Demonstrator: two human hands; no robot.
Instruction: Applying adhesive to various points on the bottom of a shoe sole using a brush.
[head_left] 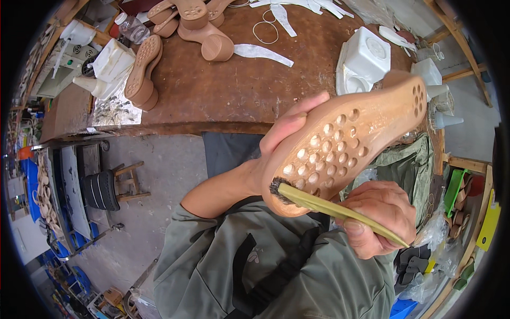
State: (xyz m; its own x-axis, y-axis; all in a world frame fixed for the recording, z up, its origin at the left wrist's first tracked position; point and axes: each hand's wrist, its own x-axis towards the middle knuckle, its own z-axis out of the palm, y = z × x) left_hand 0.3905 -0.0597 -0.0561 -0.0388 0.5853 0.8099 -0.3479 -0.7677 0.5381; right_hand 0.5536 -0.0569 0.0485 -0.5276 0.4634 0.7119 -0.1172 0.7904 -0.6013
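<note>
Just off the worktop (223, 98)'s near edge, right of its middle: one tan sole (380, 119), held up in the air, dimpled face turned to the viewer. Broad toe end at lower left; heel end at upper right, overlapping the worktop in view. Surface glossy in patches, round pits across the forefoot, a smaller cluster at the heel.

Left hand (284, 127): fingers curled against the sole's far side, gripping it; the remainder hidden behind it. Right hand (382, 218): thumb and fingers pinching the handle of a brush (332, 206), dark bristles touching the sole's toe end.

Worktop, far edge: pile of tan soles (194, 13) left of middle; white strip (263, 55) beside them; more white pieces (281, 20) to their right. Left end: loose sole (139, 85) near the near corner, with a stained white container (112, 59) beside it and a clear bottle (134, 31) farther back. Right end: white container (366, 48), boxy, behind the held sole in view.

Markings: grey-green shirt (202, 255) bears a small pale emblem on the chest, partly folded in the cloth. Yellow panel (486, 223) at far right, beyond the worktop, carries small dark marks, too small to read.

Floor, left: stool (127, 181) with dark padding, close to a rack (69, 181).
</note>
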